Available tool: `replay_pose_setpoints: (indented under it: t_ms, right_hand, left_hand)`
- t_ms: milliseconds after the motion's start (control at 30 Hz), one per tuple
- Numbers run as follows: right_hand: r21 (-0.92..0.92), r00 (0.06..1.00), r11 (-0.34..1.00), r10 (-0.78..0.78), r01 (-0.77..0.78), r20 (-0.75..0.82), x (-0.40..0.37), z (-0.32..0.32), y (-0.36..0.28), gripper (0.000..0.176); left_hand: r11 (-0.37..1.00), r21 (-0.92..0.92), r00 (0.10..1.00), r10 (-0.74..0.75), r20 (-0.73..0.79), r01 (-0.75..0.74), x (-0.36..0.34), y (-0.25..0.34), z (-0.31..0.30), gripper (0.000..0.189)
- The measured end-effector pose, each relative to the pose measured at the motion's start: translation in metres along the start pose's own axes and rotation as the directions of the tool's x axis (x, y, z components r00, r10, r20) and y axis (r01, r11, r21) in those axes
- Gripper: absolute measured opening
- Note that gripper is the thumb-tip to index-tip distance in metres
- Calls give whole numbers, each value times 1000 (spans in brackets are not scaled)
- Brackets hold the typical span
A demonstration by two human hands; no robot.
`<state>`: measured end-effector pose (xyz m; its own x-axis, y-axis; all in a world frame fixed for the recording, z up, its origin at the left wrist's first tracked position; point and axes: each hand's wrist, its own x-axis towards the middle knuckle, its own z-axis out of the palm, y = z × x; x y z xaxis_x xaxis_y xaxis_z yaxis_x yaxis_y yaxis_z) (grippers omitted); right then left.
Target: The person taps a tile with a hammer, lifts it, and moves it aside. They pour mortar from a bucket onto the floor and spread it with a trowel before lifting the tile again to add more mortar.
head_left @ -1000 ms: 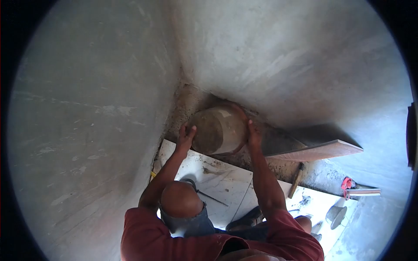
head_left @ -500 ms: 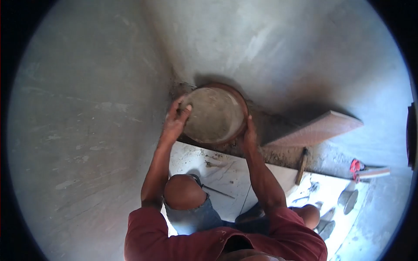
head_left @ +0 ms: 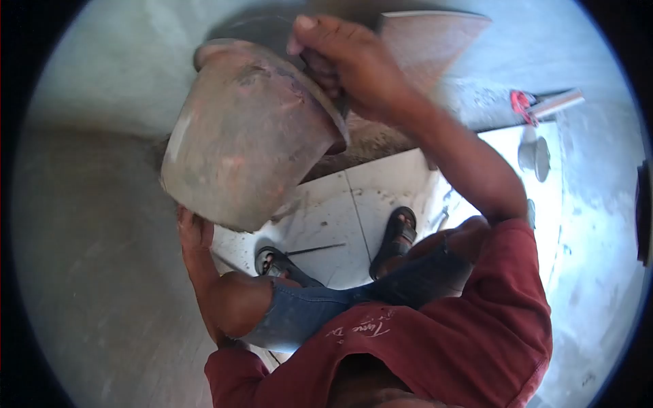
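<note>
The basin (head_left: 245, 143), a round reddish-brown vessel smeared with grey residue, is held clear of the floor in front of the person, tilted so that its base faces down and to the left and its rim faces up and to the right. The right hand (head_left: 347, 64) is at the upper rim, fingers curled over the edge and clamped on it. The left hand (head_left: 194, 231) lies against the lower edge of the base; its fingers are hidden behind the basin, so whether they are spread or curled cannot be told. Below the basin are white floor tiles (head_left: 381, 183), with a thin metal rod (head_left: 316, 249) lying on them between the left sandal (head_left: 275, 264) and the right sandal (head_left: 396, 234). A brown slab (head_left: 428, 41) leans behind the right hand. A red-handled tool (head_left: 524, 105) and a grey round container (head_left: 535, 156) lie well apart, to the right
</note>
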<state>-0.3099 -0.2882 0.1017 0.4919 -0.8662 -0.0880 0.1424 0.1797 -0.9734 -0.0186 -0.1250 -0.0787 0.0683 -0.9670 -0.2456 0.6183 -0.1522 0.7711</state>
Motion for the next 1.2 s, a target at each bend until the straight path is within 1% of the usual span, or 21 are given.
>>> replay_pose_setpoints:
  t_ms: [33,100,233,333,367,400,433,500,567,633,700,733,800,833,900,967,1033,1100,1133,1167,1200]
  right_hand:
    - [-13,1000,1000,4,-4,-28,-12,-8,-18,26]
    - [112,992,988,98,-107,83,-43,-29,-46,29]
    - [84,994,993,77,-83,72,-116,-74,-64,30]
    - [-191,989,972,120,-135,-91,-172,-104,-50,34]
    - [-305,983,938,126,-162,-134,-190,-111,-50,35]
    - [-435,974,886,70,-159,-214,-207,-115,-54,33]
    - [-536,980,842,-60,-53,-191,-222,-126,-54,31]
    - [-515,898,842,-93,-159,-430,-256,-165,-48,26]
    - [-359,771,922,-124,-142,-625,-283,-223,-42,17]
    - [-318,677,948,-221,-20,-702,-306,-297,-39,18]
    - [-324,460,944,-263,-56,-848,-322,-352,-40,20]
    - [-321,455,946,-266,-47,-850,-330,-378,-38,20]
    - [-411,231,903,-375,-129,-898,-344,-427,-27,19]
    - [-405,223,906,-373,-121,-901,-350,-450,-20,19]
    - [-449,90,882,-440,-143,-893,-360,-490,-3,21]
    - [-436,68,867,-433,-242,-899,-370,-521,12,21]
    - [-509,106,757,-514,-411,-851,-392,-580,45,25]
    - [-473,166,538,-521,-698,-837,-419,-637,73,33]
    - [-497,233,296,-618,-815,-751,-418,-630,73,32]
    - [-444,231,254,-582,-859,-780,-415,-622,71,32]
    - [-431,258,220,-542,-875,-800,-422,-640,83,31]
  left_hand:
    - [999,4,998,-43,50,43,3,-14,-3,45]
    - [980,81,974,-191,123,182,10,-45,-9,47]
    - [835,391,815,-508,280,387,38,-95,-13,49]
    - [676,631,626,-690,363,380,62,-100,42,54]
    - [674,639,612,-695,377,371,67,-96,60,54]
    - [619,677,573,-744,343,399,67,-95,74,56]
    - [562,712,536,-787,304,421,67,-97,84,57]
    - [524,751,501,-812,298,401,71,-98,85,58]
    - [485,767,528,-818,227,421,72,-93,90,57]
    - [467,803,567,-798,202,370,73,-79,97,55]
    - [442,836,612,-773,169,326,72,-57,104,53]
    - [427,860,668,-730,144,281,70,-45,108,51]
    - [400,887,722,-681,121,229,63,-24,116,49]
    - [378,911,760,-637,127,164,58,-14,121,49]
    - [336,937,792,-597,130,99,51,3,145,48]
    - [117,992,800,-599,30,51,36,13,178,49]
    - [91,993,781,-625,-4,77,25,12,179,50]
    - [71,990,764,-643,-46,120,14,13,189,50]
    - [-17,999,774,-633,15,-33,6,13,208,52]
    - [-103,978,773,-630,75,-179,-3,10,225,54]
    - [-110,982,779,-626,50,-151,-10,8,237,54]
